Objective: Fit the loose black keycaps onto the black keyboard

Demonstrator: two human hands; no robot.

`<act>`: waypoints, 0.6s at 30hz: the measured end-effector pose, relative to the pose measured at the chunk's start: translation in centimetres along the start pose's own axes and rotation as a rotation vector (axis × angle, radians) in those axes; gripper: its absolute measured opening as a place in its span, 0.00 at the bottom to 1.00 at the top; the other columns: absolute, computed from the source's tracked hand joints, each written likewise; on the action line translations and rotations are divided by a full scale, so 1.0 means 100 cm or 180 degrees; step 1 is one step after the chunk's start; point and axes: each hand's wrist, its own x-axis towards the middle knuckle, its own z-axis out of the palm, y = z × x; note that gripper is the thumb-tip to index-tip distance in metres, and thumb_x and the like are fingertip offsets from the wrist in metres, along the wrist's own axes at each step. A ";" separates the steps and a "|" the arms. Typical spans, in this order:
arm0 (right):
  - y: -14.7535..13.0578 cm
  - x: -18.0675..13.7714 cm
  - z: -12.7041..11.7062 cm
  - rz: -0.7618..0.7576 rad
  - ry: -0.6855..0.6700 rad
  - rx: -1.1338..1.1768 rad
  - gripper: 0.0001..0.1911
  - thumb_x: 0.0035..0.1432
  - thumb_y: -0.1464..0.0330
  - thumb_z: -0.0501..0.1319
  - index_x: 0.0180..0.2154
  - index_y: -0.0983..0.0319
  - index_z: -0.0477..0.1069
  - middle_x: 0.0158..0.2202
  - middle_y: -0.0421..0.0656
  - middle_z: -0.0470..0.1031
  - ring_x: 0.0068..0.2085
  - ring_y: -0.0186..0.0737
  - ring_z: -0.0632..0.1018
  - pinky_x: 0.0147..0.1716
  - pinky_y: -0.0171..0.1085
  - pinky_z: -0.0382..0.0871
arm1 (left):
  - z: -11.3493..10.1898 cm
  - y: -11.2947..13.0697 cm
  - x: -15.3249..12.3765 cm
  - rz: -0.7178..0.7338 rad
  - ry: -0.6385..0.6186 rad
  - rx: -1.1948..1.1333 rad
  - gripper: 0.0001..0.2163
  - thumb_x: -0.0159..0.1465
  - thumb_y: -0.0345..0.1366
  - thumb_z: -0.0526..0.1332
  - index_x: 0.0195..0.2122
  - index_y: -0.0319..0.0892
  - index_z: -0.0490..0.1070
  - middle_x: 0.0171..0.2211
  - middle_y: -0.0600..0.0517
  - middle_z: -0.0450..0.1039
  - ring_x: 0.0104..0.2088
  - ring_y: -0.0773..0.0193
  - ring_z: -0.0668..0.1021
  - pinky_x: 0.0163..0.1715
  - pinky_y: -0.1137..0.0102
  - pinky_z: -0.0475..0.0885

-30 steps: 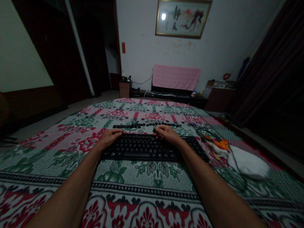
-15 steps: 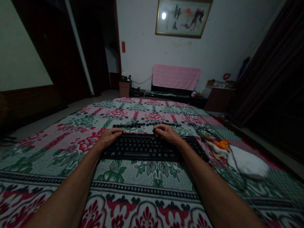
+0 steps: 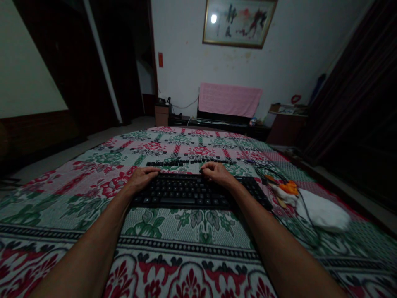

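Observation:
A black keyboard (image 3: 180,192) lies flat on the patterned cloth in front of me. My left hand (image 3: 143,178) grips its far left corner, with the thumb and fingers reaching along the top edge. Over the far edge, right of the middle, my right hand (image 3: 214,171) has its thumb and forefinger pinched together. A small dark piece, apparently a keycap (image 3: 201,170), shows at those fingertips. Just beyond the keyboard, loose black keycaps (image 3: 164,164) lie in a row on the cloth. My right hand and wrist hide some of the keys.
To the right are a black cable (image 3: 305,207), an orange item (image 3: 289,188) and a white bundle (image 3: 324,211). The flowered cloth (image 3: 198,231) covers the wide surface. Against the far wall, a pink towel (image 3: 230,99) hangs over a dark screen.
Both hands hold almost the same places and the keyboard has not moved. The view has shifted very slightly.

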 end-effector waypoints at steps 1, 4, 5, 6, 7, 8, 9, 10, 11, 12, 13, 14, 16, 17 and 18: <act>0.000 0.000 0.000 0.0004 -0.0024 -0.0001 0.07 0.45 0.69 0.56 0.30 0.64 0.68 0.21 0.37 0.68 0.20 0.26 0.66 0.19 0.26 0.60 | 0.000 0.000 0.000 0.0012 -0.0004 -0.0016 0.16 0.51 0.43 0.56 0.38 0.46 0.75 0.36 0.54 0.76 0.40 0.60 0.75 0.42 0.71 0.66; 0.000 0.000 0.000 -0.0137 -0.0156 -0.0066 0.10 0.47 0.67 0.56 0.31 0.64 0.70 0.22 0.37 0.69 0.21 0.28 0.67 0.21 0.28 0.61 | 0.001 -0.001 0.001 -0.0003 -0.0006 -0.0093 0.16 0.51 0.43 0.57 0.38 0.45 0.75 0.37 0.53 0.76 0.40 0.60 0.74 0.43 0.70 0.65; 0.000 0.000 -0.001 -0.0255 -0.0192 -0.0127 0.10 0.47 0.66 0.56 0.32 0.64 0.70 0.24 0.38 0.71 0.23 0.28 0.68 0.23 0.28 0.62 | 0.001 -0.001 0.001 -0.0015 0.0004 -0.0121 0.16 0.50 0.43 0.57 0.37 0.45 0.75 0.38 0.53 0.76 0.40 0.60 0.74 0.43 0.71 0.65; 0.000 0.000 -0.001 -0.0383 -0.0237 -0.0215 0.11 0.47 0.66 0.56 0.32 0.64 0.71 0.25 0.38 0.72 0.25 0.29 0.69 0.26 0.29 0.63 | 0.001 -0.001 0.001 -0.0020 0.0020 -0.0147 0.16 0.50 0.43 0.57 0.37 0.45 0.75 0.38 0.53 0.76 0.41 0.60 0.74 0.43 0.71 0.65; -0.001 0.000 0.000 -0.0496 -0.0292 -0.0323 0.11 0.48 0.66 0.56 0.32 0.64 0.72 0.27 0.39 0.72 0.27 0.30 0.70 0.28 0.30 0.63 | 0.001 0.000 0.000 -0.0019 0.0036 -0.0167 0.16 0.50 0.43 0.57 0.37 0.45 0.75 0.38 0.53 0.76 0.41 0.60 0.74 0.44 0.71 0.65; -0.002 0.000 0.000 -0.0584 -0.0362 -0.0440 0.11 0.48 0.67 0.56 0.32 0.64 0.72 0.28 0.39 0.73 0.29 0.31 0.71 0.30 0.30 0.63 | 0.001 0.000 0.000 -0.0012 0.0045 -0.0181 0.16 0.50 0.43 0.57 0.37 0.44 0.75 0.38 0.53 0.76 0.41 0.60 0.74 0.44 0.71 0.65; -0.003 -0.001 0.001 -0.0647 -0.0443 -0.0559 0.11 0.48 0.67 0.56 0.32 0.64 0.73 0.29 0.39 0.73 0.30 0.32 0.71 0.31 0.31 0.63 | 0.001 0.001 0.000 -0.0004 0.0047 -0.0182 0.16 0.50 0.43 0.57 0.37 0.44 0.75 0.38 0.53 0.76 0.41 0.60 0.74 0.44 0.71 0.65; -0.005 -0.001 0.002 -0.0695 -0.0522 -0.0674 0.11 0.49 0.67 0.55 0.32 0.65 0.73 0.29 0.40 0.73 0.31 0.32 0.71 0.32 0.31 0.63 | 0.001 0.001 0.000 0.0006 0.0040 -0.0165 0.16 0.50 0.43 0.57 0.37 0.44 0.75 0.38 0.53 0.76 0.41 0.60 0.74 0.44 0.71 0.65; -0.006 -0.002 0.003 -0.0746 -0.0576 -0.0790 0.11 0.49 0.67 0.55 0.32 0.65 0.73 0.30 0.40 0.73 0.31 0.33 0.71 0.32 0.31 0.63 | 0.001 0.001 0.000 0.0019 0.0029 -0.0135 0.16 0.50 0.43 0.57 0.37 0.44 0.75 0.38 0.53 0.76 0.41 0.60 0.74 0.44 0.71 0.65; -0.008 -0.002 0.004 -0.0810 -0.0594 -0.0913 0.11 0.49 0.68 0.55 0.32 0.65 0.74 0.31 0.41 0.73 0.32 0.34 0.71 0.33 0.32 0.63 | 0.001 0.001 0.000 0.0034 0.0021 -0.0099 0.16 0.50 0.43 0.57 0.37 0.44 0.75 0.38 0.53 0.76 0.41 0.60 0.74 0.44 0.72 0.65; -0.009 -0.002 0.006 -0.0889 -0.0585 -0.1036 0.11 0.49 0.68 0.56 0.31 0.66 0.74 0.31 0.42 0.73 0.33 0.34 0.71 0.33 0.32 0.63 | 0.000 0.000 0.000 0.0056 0.0009 -0.0059 0.16 0.51 0.43 0.57 0.38 0.45 0.75 0.38 0.53 0.76 0.42 0.60 0.74 0.44 0.72 0.65; -0.009 -0.002 0.008 -0.0972 -0.0568 -0.1154 0.10 0.50 0.68 0.56 0.30 0.66 0.74 0.32 0.43 0.73 0.34 0.35 0.71 0.34 0.32 0.63 | 0.000 0.000 0.001 0.0075 0.0006 -0.0026 0.16 0.51 0.43 0.57 0.38 0.45 0.75 0.38 0.53 0.76 0.42 0.61 0.74 0.44 0.72 0.65; -0.008 -0.001 0.011 -0.1104 -0.0551 -0.1325 0.10 0.50 0.68 0.55 0.28 0.66 0.73 0.30 0.43 0.72 0.35 0.35 0.71 0.35 0.33 0.62 | 0.000 0.000 0.001 0.0074 0.0019 0.0009 0.16 0.51 0.43 0.57 0.38 0.45 0.75 0.39 0.54 0.76 0.42 0.61 0.74 0.44 0.72 0.65; -0.007 -0.001 0.013 -0.1144 -0.0557 -0.1352 0.10 0.51 0.68 0.55 0.26 0.66 0.73 0.30 0.43 0.72 0.35 0.35 0.70 0.36 0.33 0.62 | 0.000 0.000 0.001 0.0054 0.0028 0.0011 0.16 0.51 0.43 0.57 0.38 0.45 0.75 0.38 0.54 0.76 0.41 0.61 0.74 0.44 0.72 0.65; -0.006 0.000 0.014 -0.1180 -0.0578 -0.1347 0.10 0.51 0.69 0.54 0.26 0.66 0.72 0.30 0.43 0.71 0.35 0.35 0.70 0.36 0.33 0.62 | 0.001 0.001 0.000 0.0028 0.0040 0.0007 0.15 0.51 0.43 0.57 0.38 0.45 0.75 0.38 0.54 0.76 0.41 0.61 0.74 0.44 0.72 0.65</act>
